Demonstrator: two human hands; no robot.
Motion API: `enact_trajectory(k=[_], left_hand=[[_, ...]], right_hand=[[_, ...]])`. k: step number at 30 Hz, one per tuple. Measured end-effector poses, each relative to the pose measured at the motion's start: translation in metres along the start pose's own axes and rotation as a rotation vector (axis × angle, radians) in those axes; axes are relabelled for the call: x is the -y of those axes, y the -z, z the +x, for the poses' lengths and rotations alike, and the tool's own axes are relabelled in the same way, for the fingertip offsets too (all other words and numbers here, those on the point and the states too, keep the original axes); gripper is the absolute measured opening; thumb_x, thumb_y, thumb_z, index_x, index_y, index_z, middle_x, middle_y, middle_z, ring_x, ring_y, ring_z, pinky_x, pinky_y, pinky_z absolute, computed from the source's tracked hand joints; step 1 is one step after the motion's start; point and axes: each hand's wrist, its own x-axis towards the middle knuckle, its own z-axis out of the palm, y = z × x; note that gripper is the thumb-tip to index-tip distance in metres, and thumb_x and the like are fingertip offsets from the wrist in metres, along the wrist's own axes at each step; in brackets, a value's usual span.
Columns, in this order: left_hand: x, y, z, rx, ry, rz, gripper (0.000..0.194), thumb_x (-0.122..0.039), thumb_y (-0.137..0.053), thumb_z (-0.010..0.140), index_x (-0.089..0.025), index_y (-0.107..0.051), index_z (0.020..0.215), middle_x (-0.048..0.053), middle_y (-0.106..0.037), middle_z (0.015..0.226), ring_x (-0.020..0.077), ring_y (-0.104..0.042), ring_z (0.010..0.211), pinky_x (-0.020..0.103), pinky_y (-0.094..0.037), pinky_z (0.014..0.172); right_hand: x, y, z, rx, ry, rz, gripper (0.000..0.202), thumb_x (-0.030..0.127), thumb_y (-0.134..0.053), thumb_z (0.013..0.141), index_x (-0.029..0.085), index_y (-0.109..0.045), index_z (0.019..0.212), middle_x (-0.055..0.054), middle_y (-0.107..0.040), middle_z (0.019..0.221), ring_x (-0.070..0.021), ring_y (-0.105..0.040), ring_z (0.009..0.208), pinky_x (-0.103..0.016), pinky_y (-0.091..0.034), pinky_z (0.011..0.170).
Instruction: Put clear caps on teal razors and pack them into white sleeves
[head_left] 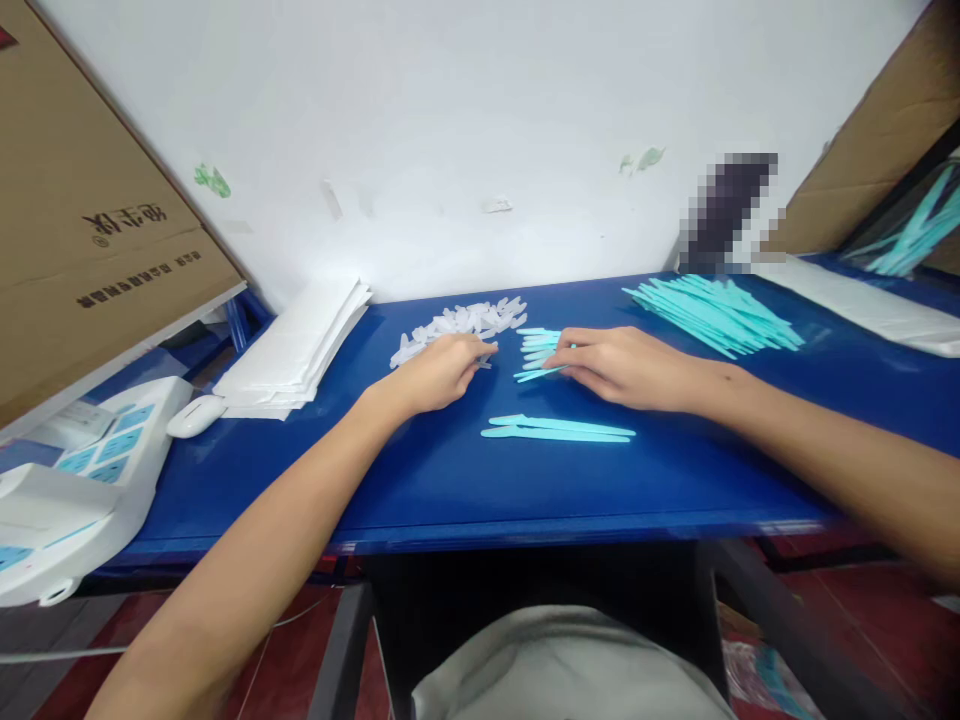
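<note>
My left hand [442,372] is closed, thumb and forefinger pinched at the right edge of a pile of translucent plastic caps [465,322]. A small clear cap shows at its fingertips, partly hidden. My right hand [615,365] is closed on a turquoise eyebrow razor [534,375], whose end points left toward my left hand. Behind that razor, several more lie in a row, partly covered by my right fingers. Closer to me, two turquoise eyebrow razors [559,431] rest side by side on the blue table [450,480].
At the back right lies a big heap of turquoise razors [716,312]. White paper sheets or sleeves [289,345] are stacked at left, near a white device with blue panels [112,470]. A cardboard box [112,200] stands at far left. A white wall [450,130] bounds the back.
</note>
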Motion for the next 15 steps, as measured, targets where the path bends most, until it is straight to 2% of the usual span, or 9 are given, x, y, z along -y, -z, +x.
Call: enact_trajectory(k=[5,10,15], left_hand=[[0.0000,0.0003,-0.0003,0.000,-0.003,0.018,0.040,-0.014,-0.042,0.098,-0.013,-0.066,0.129,0.014,-0.073,0.116,0.0259,-0.069,0.107,0.039,-0.054,0.096],[-0.0008,0.0004,0.0003,-0.009,-0.004,-0.015,0.040,-0.014,-0.042,0.097,-0.013,-0.067,0.129,0.017,-0.073,0.118,0.0288,-0.069,0.108,0.042,-0.054,0.096],[-0.0026,0.0018,0.0006,0.006,0.008,0.005,0.039,-0.014,-0.043,0.096,-0.013,-0.068,0.127,0.016,-0.073,0.116,0.0281,-0.069,0.108,0.040,-0.053,0.094]], right_hand=[[0.0025,0.0029,0.0015,0.005,0.020,0.004,0.036,0.023,-0.040,0.104,0.019,-0.074,0.116,-0.009,-0.071,0.104,-0.0197,-0.066,0.078,-0.030,-0.042,0.064],[0.0017,0.0062,0.0021,0.026,0.049,0.038,0.035,0.022,-0.040,0.103,0.019,-0.075,0.110,-0.009,-0.074,0.103,-0.0206,-0.067,0.079,-0.031,-0.043,0.066],[-0.0026,0.0081,0.0006,0.050,0.039,0.043,0.033,0.022,-0.041,0.103,0.019,-0.073,0.108,-0.009,-0.073,0.101,-0.0200,-0.066,0.078,-0.031,-0.043,0.066]])
